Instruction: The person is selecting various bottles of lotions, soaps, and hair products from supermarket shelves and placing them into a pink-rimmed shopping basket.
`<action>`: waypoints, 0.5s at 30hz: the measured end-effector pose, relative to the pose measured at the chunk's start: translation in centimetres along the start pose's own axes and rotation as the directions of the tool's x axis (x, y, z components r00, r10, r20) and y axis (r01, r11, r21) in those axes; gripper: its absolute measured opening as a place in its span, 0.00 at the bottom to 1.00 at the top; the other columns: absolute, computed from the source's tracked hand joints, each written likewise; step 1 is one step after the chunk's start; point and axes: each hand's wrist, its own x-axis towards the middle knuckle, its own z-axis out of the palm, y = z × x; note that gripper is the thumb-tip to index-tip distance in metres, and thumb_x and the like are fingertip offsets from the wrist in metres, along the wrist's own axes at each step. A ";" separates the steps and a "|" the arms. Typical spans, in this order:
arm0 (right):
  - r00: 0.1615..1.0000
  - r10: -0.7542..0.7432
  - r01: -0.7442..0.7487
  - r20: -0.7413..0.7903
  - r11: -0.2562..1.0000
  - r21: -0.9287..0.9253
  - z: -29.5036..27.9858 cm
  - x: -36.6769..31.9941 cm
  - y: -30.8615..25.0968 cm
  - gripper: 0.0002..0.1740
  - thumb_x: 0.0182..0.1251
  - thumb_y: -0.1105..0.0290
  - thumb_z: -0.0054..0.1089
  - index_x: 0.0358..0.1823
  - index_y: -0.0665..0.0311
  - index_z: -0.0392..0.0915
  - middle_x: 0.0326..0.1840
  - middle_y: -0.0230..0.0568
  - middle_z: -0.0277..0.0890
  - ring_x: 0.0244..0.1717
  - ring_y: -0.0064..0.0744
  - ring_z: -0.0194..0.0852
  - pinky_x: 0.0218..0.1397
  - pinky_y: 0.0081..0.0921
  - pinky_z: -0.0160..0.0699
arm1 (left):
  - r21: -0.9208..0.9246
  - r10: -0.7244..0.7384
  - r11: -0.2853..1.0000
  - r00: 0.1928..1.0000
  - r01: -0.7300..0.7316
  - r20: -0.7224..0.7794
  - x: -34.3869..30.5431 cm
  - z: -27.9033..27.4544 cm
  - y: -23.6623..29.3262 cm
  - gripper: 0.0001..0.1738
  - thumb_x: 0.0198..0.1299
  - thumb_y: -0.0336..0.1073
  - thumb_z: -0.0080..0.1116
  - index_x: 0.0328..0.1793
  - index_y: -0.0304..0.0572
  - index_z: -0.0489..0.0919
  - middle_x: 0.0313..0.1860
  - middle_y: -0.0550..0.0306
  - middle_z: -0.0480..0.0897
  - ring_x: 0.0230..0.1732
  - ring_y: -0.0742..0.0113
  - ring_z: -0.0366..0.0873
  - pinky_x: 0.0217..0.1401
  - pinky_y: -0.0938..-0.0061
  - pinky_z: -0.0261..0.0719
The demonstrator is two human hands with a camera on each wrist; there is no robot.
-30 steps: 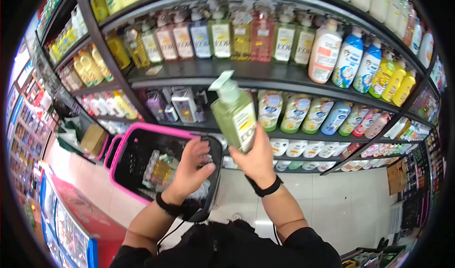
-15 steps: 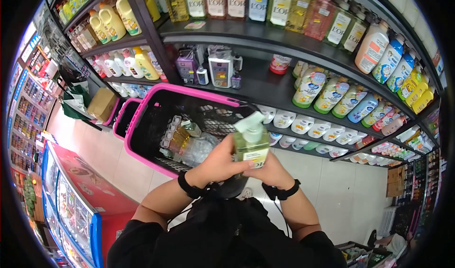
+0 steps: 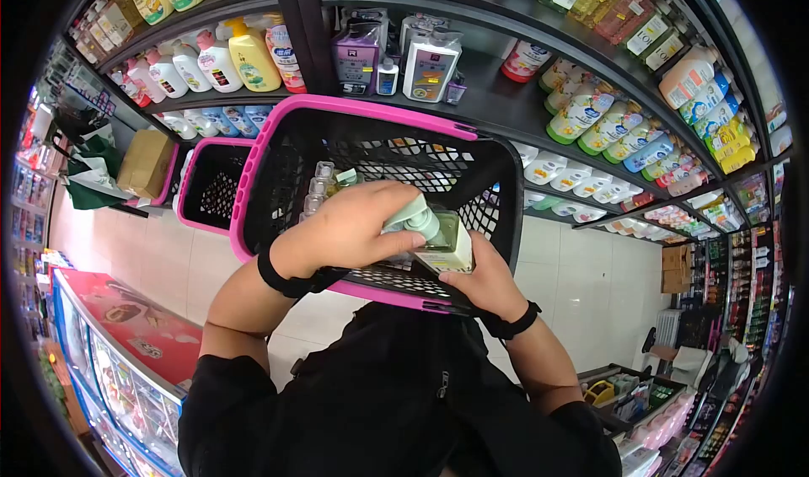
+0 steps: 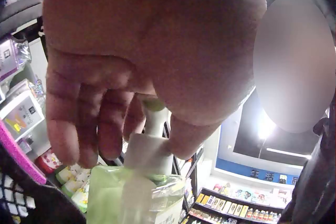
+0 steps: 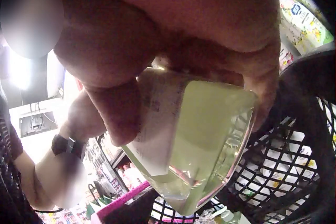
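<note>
A green, see-through pump bottle (image 3: pixel 455 243) with a pale label lies tilted between both hands, over the shopping basket (image 3: pixel 371 112). My left hand (image 3: pixel 350 224) holds it by the pump end, thumb on one side and fingers on the other; the left wrist view shows the pale pump neck (image 4: pixel 149 153) between them. Around the bottle's lower body, my right hand (image 3: pixel 493 281) grips with thumb and fingers, and the right wrist view shows the green base (image 5: pixel 210 129) below the palm. Clear-capped bottles (image 3: pixel 320 189) in the basket are partly hidden by my left arm.
A second black basket with a pink rim (image 3: pixel 190 178) stands left, near a cardboard box (image 3: pixel 147 163). Shelves ahead hold purple boxed goods (image 3: pixel 357 62) and several floral bottles (image 3: pixel 581 116). A red-topped freezer (image 3: pixel 126 317) stands at the lower left.
The bottle went from the right hand alone into both hands, then tipped over the basket. My left hand moved onto the pump end. The view shifted down and the basket now sits more central.
</note>
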 end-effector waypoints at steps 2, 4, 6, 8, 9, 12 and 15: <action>0.999 -0.033 0.033 -0.001 0.999 -0.010 0.9 0.5 0.0 0.41 0.54 0.65 0.80 0.65 0.71 0.67 0.55 0.58 0.77 0.59 0.58 0.76 0.61 0.43 0.75 | 0.016 -0.025 1.000 0.999 0.025 0.035 -0.5 -1.1 -0.6 0.23 0.63 0.44 0.69 0.57 0.38 0.79 0.39 0.46 0.83 0.42 0.45 0.84 0.45 0.60 0.80; 0.998 -0.065 0.065 -0.004 0.997 -0.038 1.5 1.0 -0.2 0.40 0.54 0.65 0.79 0.65 0.71 0.67 0.55 0.58 0.77 0.59 0.58 0.77 0.61 0.43 0.76 | -0.093 -0.082 0.992 0.994 0.089 0.078 -0.7 -1.8 -1.0 0.22 0.64 0.43 0.68 0.57 0.38 0.79 0.36 0.48 0.83 0.38 0.51 0.85 0.41 0.63 0.80; 0.999 -0.037 0.035 -0.021 0.998 -0.060 1.9 1.1 -1.3 0.39 0.54 0.65 0.79 0.64 0.71 0.67 0.54 0.59 0.77 0.58 0.59 0.77 0.60 0.43 0.76 | -0.173 -0.120 0.975 0.985 0.141 0.127 -0.7 -2.5 -1.3 0.20 0.65 0.41 0.67 0.58 0.38 0.78 0.32 0.52 0.83 0.33 0.60 0.85 0.36 0.68 0.79; 0.999 -0.031 0.027 -0.042 0.995 -0.092 2.2 1.2 -2.1 0.38 0.54 0.63 0.79 0.62 0.72 0.68 0.54 0.60 0.78 0.57 0.60 0.78 0.58 0.44 0.77 | -0.219 -0.142 0.959 0.975 0.179 0.172 -0.4 -3.2 -1.8 0.18 0.67 0.38 0.65 0.59 0.38 0.78 0.29 0.56 0.83 0.29 0.70 0.84 0.31 0.73 0.78; 0.998 -0.033 0.027 -0.062 0.995 -0.096 2.6 1.2 -2.0 0.38 0.55 0.63 0.79 0.62 0.72 0.67 0.53 0.60 0.78 0.57 0.60 0.78 0.58 0.44 0.77 | -0.251 -0.213 0.933 0.959 0.256 0.186 -0.4 -3.4 -1.6 0.17 0.68 0.36 0.64 0.59 0.39 0.78 0.28 0.58 0.82 0.29 0.73 0.83 0.30 0.74 0.77; 0.995 -0.034 0.022 -0.094 0.992 -0.126 3.5 1.4 -2.1 0.38 0.57 0.62 0.76 0.62 0.73 0.67 0.53 0.61 0.78 0.57 0.61 0.78 0.59 0.46 0.77 | -0.304 -0.330 0.869 0.916 0.389 0.230 -0.2 -3.7 -1.9 0.11 0.72 0.31 0.59 0.57 0.39 0.77 0.26 0.63 0.81 0.27 0.82 0.80 0.28 0.81 0.74; 0.996 -0.006 -0.007 -0.086 0.989 -0.148 3.5 1.3 -2.4 0.37 0.59 0.62 0.74 0.64 0.73 0.66 0.53 0.61 0.78 0.58 0.62 0.77 0.60 0.46 0.76 | -0.292 -0.320 0.870 0.906 0.396 0.276 0.0 -3.3 -2.9 0.12 0.70 0.33 0.63 0.56 0.41 0.78 0.25 0.60 0.80 0.26 0.77 0.80 0.28 0.79 0.74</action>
